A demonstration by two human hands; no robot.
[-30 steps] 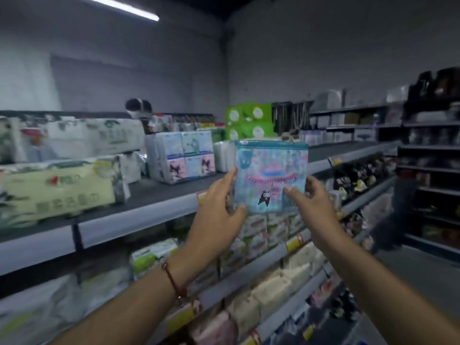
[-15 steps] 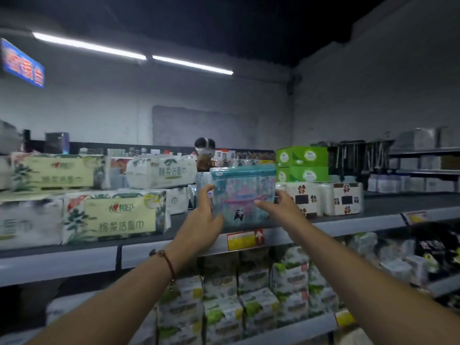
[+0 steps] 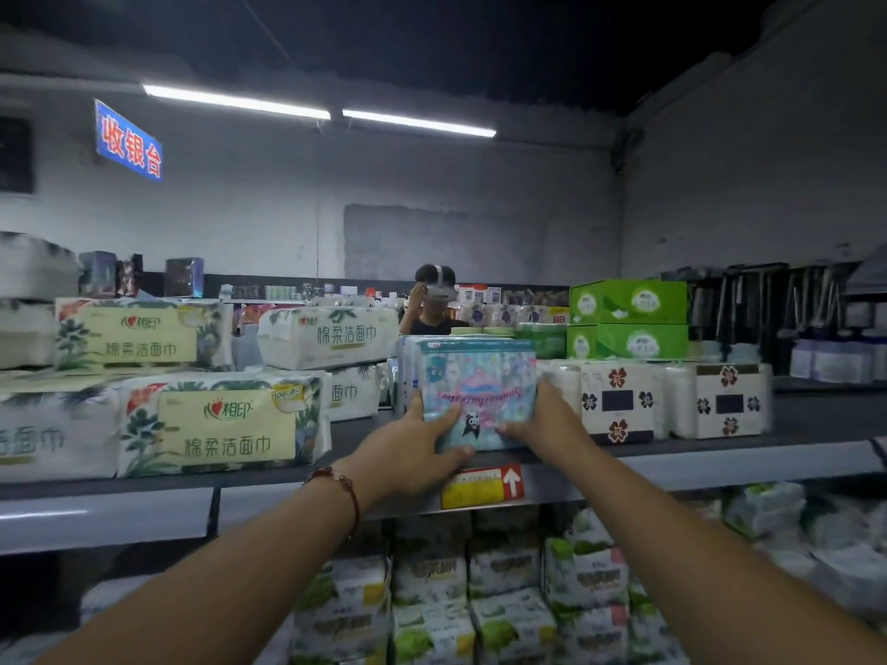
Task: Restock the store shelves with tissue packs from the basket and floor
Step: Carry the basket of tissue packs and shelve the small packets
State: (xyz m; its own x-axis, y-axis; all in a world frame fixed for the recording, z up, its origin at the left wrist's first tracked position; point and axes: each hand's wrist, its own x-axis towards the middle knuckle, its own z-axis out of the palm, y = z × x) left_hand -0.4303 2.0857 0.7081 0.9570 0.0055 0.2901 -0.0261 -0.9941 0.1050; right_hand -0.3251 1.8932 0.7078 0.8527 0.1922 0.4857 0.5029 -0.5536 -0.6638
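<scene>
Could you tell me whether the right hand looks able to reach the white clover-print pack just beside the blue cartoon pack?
Probably yes. The right hand sits on the blue cartoon pack, and the clover-print pack stands right next to it at the shelf front, nothing between; the hand would have to let go first.

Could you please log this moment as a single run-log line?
step: placing pack | left hand: holds blue cartoon tissue pack | right hand: holds same pack | pack: at front edge of top shelf | release: not yet

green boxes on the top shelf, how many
2, stacked right of the held pack: upper green box sits on the lower one, behind the white flower-print packs. More may hide behind.
</scene>
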